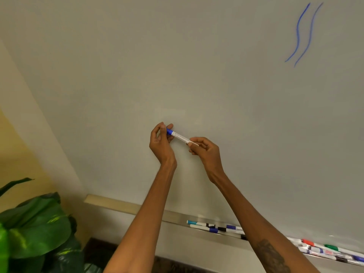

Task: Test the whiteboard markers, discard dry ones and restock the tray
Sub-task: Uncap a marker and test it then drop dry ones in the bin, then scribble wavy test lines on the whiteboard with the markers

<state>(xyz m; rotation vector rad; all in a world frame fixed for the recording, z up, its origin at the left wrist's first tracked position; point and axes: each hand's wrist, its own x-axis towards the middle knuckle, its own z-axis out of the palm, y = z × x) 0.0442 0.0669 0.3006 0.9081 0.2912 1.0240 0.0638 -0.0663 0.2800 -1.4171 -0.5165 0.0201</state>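
Head view: both hands are raised in front of the whiteboard [197, 66] near the centre of the frame, and hold one marker [181, 136] between them. The left hand [160, 140] pinches the blue cap [169, 132] at the marker's left end between thumb and curled fingers. The right hand [203, 148] pinches the right end of the white barrel, with its remaining fingers curled under. The marker lies nearly level, its left end slightly higher, well above the tray [177, 216]. Whether the cap is fully seated on the barrel cannot be told. The tray runs along the lower edge of the whiteboard. It carries one group of markers [212, 227] between the two forearms and a second group [325, 251] at the far right, which includes a red cap and a green cap. Two wavy blue lines [303, 34] stand side by side on the upper right of the whiteboard. A green leafy plant [33, 223] occupies the lower left corner, beside a yellow wall [17, 164].
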